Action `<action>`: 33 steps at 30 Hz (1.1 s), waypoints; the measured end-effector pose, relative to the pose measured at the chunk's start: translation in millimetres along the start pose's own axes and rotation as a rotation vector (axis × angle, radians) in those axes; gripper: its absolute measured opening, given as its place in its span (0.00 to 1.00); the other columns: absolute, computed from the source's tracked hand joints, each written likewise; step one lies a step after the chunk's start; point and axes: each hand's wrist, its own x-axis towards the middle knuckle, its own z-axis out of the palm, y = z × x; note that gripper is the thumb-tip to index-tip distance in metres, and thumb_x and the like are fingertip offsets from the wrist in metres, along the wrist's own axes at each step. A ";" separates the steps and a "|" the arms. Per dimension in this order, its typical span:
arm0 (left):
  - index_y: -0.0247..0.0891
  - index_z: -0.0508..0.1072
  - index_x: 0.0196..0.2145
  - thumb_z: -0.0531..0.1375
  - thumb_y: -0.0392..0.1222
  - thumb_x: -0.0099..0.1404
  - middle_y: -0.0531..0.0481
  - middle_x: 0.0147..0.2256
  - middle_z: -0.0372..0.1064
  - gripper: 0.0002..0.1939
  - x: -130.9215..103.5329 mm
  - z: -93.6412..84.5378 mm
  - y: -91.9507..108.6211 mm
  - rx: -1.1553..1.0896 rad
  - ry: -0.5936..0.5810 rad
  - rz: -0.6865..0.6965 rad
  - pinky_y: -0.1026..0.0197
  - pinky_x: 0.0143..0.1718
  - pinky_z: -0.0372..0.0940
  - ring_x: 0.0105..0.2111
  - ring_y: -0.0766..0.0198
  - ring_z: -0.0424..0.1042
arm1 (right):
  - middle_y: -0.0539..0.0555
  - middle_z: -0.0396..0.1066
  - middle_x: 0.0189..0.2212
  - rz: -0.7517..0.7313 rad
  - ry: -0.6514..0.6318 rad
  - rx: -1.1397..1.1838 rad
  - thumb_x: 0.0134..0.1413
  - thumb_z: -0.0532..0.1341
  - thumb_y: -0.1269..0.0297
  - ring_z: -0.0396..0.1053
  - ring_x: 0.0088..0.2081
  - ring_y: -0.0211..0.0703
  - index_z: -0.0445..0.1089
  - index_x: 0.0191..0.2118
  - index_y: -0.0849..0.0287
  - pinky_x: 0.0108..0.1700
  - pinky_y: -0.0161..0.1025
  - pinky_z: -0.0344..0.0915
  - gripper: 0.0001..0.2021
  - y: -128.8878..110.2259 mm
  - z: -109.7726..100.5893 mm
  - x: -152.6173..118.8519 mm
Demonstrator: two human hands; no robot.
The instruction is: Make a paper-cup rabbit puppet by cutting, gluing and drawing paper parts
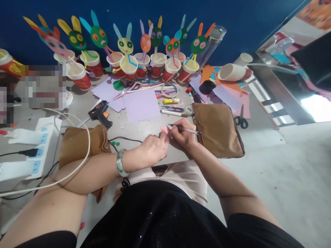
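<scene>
My right hand (184,133) is closed around a pen (190,130), its tip toward the left over a small pink paper piece (164,129). Beside it, my left hand (154,148) has its fingertips pressed on that piece at the table, with the fingers together. A jade-like bracelet (121,163) circles the left wrist. Just beyond the hands lie a lilac paper sheet (142,105), a white marker (173,113) and a yellow glue stick (171,101). Part of the pink piece is hidden by the fingers.
Paper cups with rabbit-like faces (129,68) line the blue wall. A black glue gun (101,114) and brown pouch (84,141) are at left, with a power strip (46,148). Another brown pouch (218,129) and black scissors (241,120) lie right. White cable crosses above my left forearm.
</scene>
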 end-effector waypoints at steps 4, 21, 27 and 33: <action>0.21 0.62 0.66 0.56 0.47 0.76 0.24 0.61 0.65 0.30 -2.0 -2.3 -0.2 0.000 0.010 0.002 0.54 0.45 0.69 0.45 0.50 0.79 | 0.46 0.68 0.18 -0.008 0.010 0.003 0.54 0.59 0.66 0.62 0.20 0.36 0.63 0.27 0.54 0.26 0.35 0.61 0.06 0.3 0.2 -0.5; 0.23 0.68 0.61 0.59 0.46 0.74 0.25 0.57 0.68 0.26 3.6 4.9 -2.7 -0.045 0.088 0.026 0.53 0.41 0.69 0.42 0.50 0.79 | 0.46 0.69 0.19 -0.098 0.050 -0.017 0.54 0.59 0.66 0.63 0.20 0.36 0.64 0.28 0.54 0.25 0.35 0.61 0.05 3.0 1.2 2.0; 0.32 0.75 0.46 0.54 0.38 0.75 0.38 0.43 0.77 0.12 12.7 16.5 -6.6 -0.116 0.198 0.180 0.57 0.33 0.66 0.39 0.53 0.79 | 0.46 0.67 0.18 -0.107 0.079 -0.010 0.52 0.59 0.67 0.62 0.19 0.37 0.65 0.29 0.54 0.25 0.36 0.60 0.03 6.8 4.4 0.5; 0.34 0.76 0.43 0.51 0.29 0.71 0.42 0.33 0.78 0.14 10.1 11.3 -8.1 -0.134 0.184 0.220 0.59 0.26 0.59 0.33 0.56 0.78 | 0.46 0.67 0.18 -0.061 0.040 -0.018 0.52 0.60 0.66 0.62 0.19 0.36 0.65 0.27 0.54 0.25 0.36 0.60 0.04 6.9 4.2 -0.1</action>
